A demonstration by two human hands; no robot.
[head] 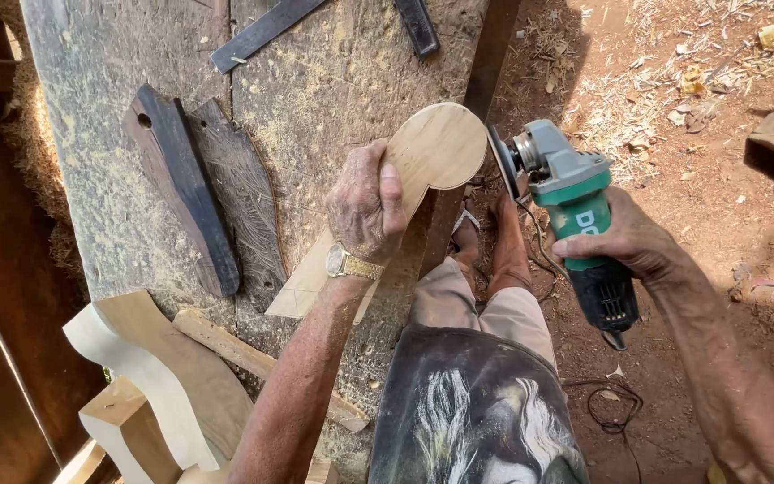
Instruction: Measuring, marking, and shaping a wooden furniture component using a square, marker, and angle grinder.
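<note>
1. head view: left hand [366, 208] presses flat on pale wood cutout [436, 148] w/ rounded top, fingers spread over its neck, pinning it to dusty surface [315, 81]; rounded end overhangs surface edge.
2. right hand [624, 240] has fingers wrapped round green angle grinder [575, 202]; its disc touches cutout's rounded edge.
3. dark wood pieces [199, 193] lie left of the cutout; pale curved offcuts [150, 376] near bottom left; metal square [262, 34] at top.
</note>
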